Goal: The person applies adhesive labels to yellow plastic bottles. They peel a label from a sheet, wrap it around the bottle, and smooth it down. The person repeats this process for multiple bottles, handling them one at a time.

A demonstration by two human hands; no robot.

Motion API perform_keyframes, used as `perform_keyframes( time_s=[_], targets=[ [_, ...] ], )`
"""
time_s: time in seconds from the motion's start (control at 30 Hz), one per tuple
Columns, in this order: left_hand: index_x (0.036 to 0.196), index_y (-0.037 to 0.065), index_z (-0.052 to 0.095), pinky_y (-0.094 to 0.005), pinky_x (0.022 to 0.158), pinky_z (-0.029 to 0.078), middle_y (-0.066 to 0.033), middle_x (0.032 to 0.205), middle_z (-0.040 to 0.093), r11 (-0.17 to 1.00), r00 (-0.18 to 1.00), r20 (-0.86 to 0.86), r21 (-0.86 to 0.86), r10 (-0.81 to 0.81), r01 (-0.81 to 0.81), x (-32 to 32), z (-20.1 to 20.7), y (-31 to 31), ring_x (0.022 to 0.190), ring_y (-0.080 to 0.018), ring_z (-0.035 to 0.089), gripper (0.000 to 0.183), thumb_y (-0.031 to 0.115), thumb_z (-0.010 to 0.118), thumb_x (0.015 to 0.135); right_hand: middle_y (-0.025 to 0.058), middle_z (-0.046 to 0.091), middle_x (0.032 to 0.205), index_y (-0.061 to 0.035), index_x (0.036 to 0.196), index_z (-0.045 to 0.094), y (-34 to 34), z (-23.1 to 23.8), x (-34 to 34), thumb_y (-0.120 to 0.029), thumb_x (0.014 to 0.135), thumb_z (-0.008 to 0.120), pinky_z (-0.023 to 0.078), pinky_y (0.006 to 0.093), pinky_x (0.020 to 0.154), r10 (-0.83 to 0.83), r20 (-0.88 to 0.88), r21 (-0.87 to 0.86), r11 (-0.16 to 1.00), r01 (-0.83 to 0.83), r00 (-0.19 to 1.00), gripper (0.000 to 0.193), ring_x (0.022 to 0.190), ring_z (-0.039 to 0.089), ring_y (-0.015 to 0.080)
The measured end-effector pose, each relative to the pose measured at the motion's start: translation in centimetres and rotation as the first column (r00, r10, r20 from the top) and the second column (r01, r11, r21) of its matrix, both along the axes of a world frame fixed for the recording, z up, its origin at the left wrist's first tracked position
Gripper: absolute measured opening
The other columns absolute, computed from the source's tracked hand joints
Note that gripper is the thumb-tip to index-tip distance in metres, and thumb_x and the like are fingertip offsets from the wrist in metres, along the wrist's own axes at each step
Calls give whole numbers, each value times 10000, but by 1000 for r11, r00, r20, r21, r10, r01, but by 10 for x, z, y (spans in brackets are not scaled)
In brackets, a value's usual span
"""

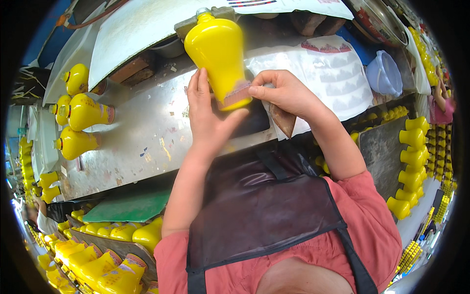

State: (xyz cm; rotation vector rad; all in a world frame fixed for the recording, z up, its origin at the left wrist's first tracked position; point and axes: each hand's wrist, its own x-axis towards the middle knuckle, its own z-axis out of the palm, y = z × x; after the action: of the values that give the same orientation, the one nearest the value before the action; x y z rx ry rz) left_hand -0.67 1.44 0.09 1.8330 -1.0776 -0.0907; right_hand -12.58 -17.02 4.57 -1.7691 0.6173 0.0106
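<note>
A yellow bottle [215, 49] lies above the metal table [132, 127], its neck pointing away and its base near the person. The left hand [208, 115] is spread, fingers straight along the bottle's side, thumb stretched toward the base. The right hand [289, 93] bends thumb and forefinger to the edge of a pinkish decal [235, 96]; whether they pinch it, I cannot tell. Beneath this hand, a brown pointed piece [283, 120] is partly covered, its kind unclear.
</note>
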Motion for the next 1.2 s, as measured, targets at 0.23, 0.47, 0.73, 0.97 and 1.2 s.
perform_keyframes(
  time_s=[0.23, 0.47, 0.73, 0.97, 1.2],
  targets=[
    [1604, 63, 232, -368, 1067, 468, -122, 1539, 380, 994, 909, -417, -109, -26, -21, -3, -13, -7, 1272, -207, 492, 750, 120, 654, 987, -46, 591, 742, -51, 921, 665, 15, -3, -5, -228, 991, 652, 456, 216, 603, -54, 64, 54, 997, 50, 997, 190, 669, 534, 31],
    [1596, 73, 248, -375, 1094, 422, -123, 1536, 384, 987, 896, -436, -159, -86, 17, -3, -7, -7, 1268, -218, 483, 796, 117, 699, 941, -41, 586, 739, -50, 894, 643, 25, -9, -9, -212, 986, 647, 461, 237, 631, -73, 95, -71, 994, 80, 993, 187, 707, 531, 37],
    [1607, 130, 244, -351, 1103, 404, -125, 1561, 363, 946, 652, -725, -321, -219, -38, -5, 1, -8, 1316, -207, 452, 763, 73, 647, 961, -14, 624, 822, -44, 1003, 644, 20, -18, -11, -236, 993, 637, 475, 247, 676, -53, 118, -154, 986, 71, 992, 193, 755, 549, 54],
    [1560, 54, 300, -339, 1027, 440, -112, 1478, 435, 966, 786, -607, -253, -119, -49, -4, -7, -12, 1195, -184, 500, 761, 179, 697, 923, 232, 715, 1121, -23, 1430, 543, 26, -19, -2, -326, 1005, 592, 523, 375, 928, -42, 259, -82, 995, 65, 965, 523, 1019, 706, 305],
    [1561, 38, 288, -340, 1038, 415, -115, 1482, 432, 970, 788, -604, -239, -116, -40, -4, -10, -9, 1207, -189, 495, 795, 189, 721, 912, 233, 706, 1212, -48, 1493, 493, 34, -13, 0, -361, 953, 687, 520, 392, 957, -17, 146, -125, 991, 35, 989, 654, 1122, 695, 359]
  ],
)
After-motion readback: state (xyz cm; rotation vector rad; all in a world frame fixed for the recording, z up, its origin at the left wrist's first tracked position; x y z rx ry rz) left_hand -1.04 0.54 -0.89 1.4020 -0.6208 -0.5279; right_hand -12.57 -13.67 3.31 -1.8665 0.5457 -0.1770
